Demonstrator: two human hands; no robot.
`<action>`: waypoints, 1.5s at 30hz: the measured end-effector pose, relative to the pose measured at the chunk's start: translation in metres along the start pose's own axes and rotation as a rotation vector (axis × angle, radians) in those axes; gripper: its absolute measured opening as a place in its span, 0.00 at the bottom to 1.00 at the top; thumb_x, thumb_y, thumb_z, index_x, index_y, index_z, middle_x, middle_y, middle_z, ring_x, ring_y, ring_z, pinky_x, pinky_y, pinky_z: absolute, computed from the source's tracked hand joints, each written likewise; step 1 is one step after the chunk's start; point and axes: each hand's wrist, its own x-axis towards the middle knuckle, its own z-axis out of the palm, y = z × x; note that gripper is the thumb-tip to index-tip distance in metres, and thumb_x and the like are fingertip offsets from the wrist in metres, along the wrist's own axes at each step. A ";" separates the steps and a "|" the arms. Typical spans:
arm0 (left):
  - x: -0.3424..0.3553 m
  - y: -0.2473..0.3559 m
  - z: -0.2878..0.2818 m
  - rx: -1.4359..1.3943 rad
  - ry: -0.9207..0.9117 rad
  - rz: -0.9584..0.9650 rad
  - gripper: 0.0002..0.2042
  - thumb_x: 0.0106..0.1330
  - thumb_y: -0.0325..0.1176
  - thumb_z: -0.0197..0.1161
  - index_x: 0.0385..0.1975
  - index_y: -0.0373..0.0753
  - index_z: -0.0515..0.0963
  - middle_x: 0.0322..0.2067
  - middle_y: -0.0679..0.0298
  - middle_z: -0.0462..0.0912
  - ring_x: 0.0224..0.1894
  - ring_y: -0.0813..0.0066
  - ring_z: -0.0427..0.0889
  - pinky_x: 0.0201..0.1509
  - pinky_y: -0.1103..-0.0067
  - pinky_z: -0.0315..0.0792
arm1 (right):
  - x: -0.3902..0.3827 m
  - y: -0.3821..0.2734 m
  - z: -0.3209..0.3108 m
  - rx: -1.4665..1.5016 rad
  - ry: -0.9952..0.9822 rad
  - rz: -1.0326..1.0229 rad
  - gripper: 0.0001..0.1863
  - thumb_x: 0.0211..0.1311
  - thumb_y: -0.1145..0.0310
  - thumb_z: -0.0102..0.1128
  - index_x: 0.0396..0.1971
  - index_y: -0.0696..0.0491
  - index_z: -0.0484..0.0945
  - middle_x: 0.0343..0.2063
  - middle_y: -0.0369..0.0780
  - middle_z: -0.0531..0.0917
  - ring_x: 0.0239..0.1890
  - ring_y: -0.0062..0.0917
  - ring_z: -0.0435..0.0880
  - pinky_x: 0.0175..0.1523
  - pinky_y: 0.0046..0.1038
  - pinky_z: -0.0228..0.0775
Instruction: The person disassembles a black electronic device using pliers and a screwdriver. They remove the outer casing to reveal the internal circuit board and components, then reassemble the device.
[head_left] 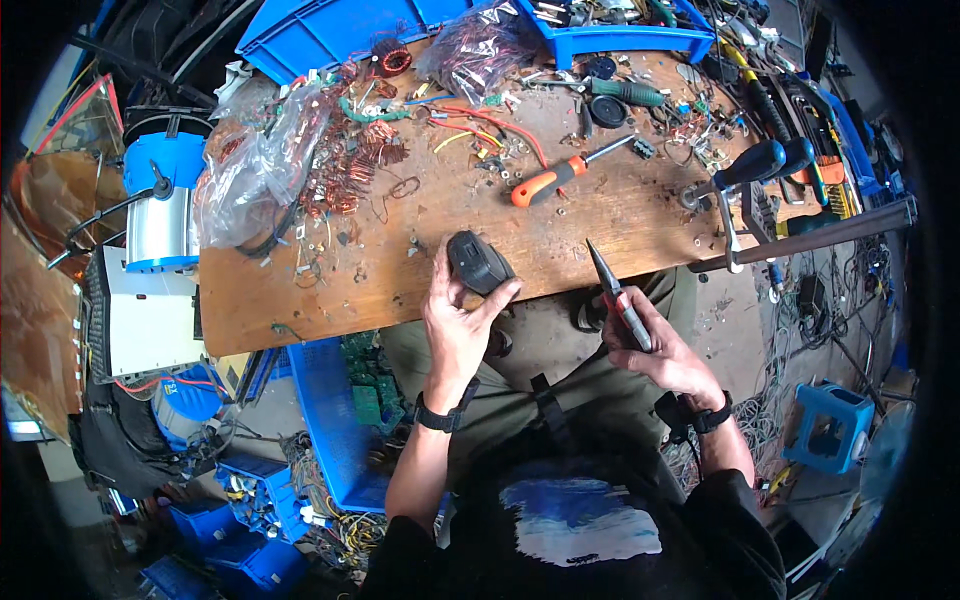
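Left hand up over the bench's near edge, forearm rising from the lower edge of view, wrist roughly straight, black strap around it. Fingers at the left side of a black plastic block, thumb along its lower right; hand clamped on the block. Right hand lower and to the right, just off the near edge of the bench, forearm angled inward, dark wristband on. Fingers wrapped around long-nose pliers, closed on the handles, thumb on the near side. Hands well apart.

Block: chunky, dark, rounded corners, tilted in the grip, flat end face turned up with small marks or recesses too small to make out. Held around the bench's front edge, left of the pliers; not clear whether it touches the wood. Pliers: red and grey handles, dark tapering nose aimed up and left, away from the body; jaws look together, tip too fine to be sure. The two items don't touch.

On the bench beyond the hands: orange-and-black screwdriver lying flat, shaft to the upper right; green-handled screwdriver farther back. To the left, tangled copper windings beside a clear plastic bag. Blue crate at the far side.
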 end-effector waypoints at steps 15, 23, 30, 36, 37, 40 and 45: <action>0.027 -0.016 -0.018 0.050 0.184 -0.075 0.20 0.73 0.41 0.67 0.51 0.37 0.67 0.42 0.62 0.75 0.43 0.75 0.75 0.51 0.76 0.73 | -0.002 -0.013 0.013 -0.656 0.048 -0.046 0.26 0.52 0.78 0.56 0.55 0.56 0.69 0.27 0.45 0.72 0.31 0.38 0.75 0.40 0.37 0.67; 0.026 -0.018 -0.014 0.182 0.226 -0.044 0.14 0.80 0.41 0.57 0.52 0.39 0.67 0.41 0.61 0.80 0.44 0.75 0.78 0.54 0.75 0.74 | 0.009 -0.009 0.024 -0.760 0.030 -0.149 0.30 0.51 0.77 0.61 0.57 0.62 0.67 0.49 0.56 0.75 0.54 0.56 0.76 0.58 0.48 0.71; 0.024 -0.013 -0.012 0.198 0.241 -0.083 0.15 0.79 0.41 0.58 0.54 0.39 0.67 0.42 0.62 0.80 0.47 0.75 0.77 0.57 0.76 0.72 | 0.019 -0.010 0.032 -0.901 0.108 -0.340 0.30 0.50 0.76 0.64 0.57 0.62 0.68 0.48 0.54 0.74 0.54 0.53 0.75 0.60 0.45 0.71; 0.024 -0.014 -0.014 0.189 0.234 -0.095 0.14 0.79 0.41 0.59 0.52 0.40 0.66 0.43 0.61 0.81 0.47 0.75 0.78 0.57 0.75 0.72 | 0.029 -0.009 0.034 -1.036 0.218 -0.382 0.29 0.48 0.76 0.67 0.53 0.61 0.71 0.44 0.52 0.73 0.49 0.51 0.75 0.53 0.45 0.71; 0.024 -0.013 -0.014 0.205 0.236 -0.089 0.14 0.79 0.41 0.59 0.52 0.40 0.66 0.44 0.61 0.81 0.46 0.75 0.78 0.57 0.75 0.72 | 0.030 -0.011 0.034 -1.066 0.236 -0.390 0.29 0.47 0.76 0.67 0.53 0.61 0.71 0.44 0.52 0.73 0.48 0.50 0.75 0.53 0.45 0.70; 0.024 -0.014 -0.013 0.142 0.217 -0.086 0.14 0.78 0.41 0.60 0.52 0.40 0.66 0.43 0.61 0.82 0.44 0.75 0.78 0.56 0.75 0.73 | 0.033 -0.018 0.033 -1.154 0.286 -0.438 0.29 0.46 0.76 0.66 0.52 0.60 0.71 0.42 0.51 0.72 0.45 0.49 0.74 0.51 0.44 0.69; 0.025 -0.014 -0.012 0.163 0.234 -0.085 0.14 0.78 0.41 0.60 0.50 0.40 0.67 0.39 0.63 0.80 0.43 0.77 0.77 0.53 0.75 0.73 | 0.036 -0.028 0.030 -1.207 0.295 -0.497 0.30 0.42 0.78 0.64 0.52 0.59 0.72 0.41 0.50 0.71 0.44 0.48 0.73 0.50 0.43 0.67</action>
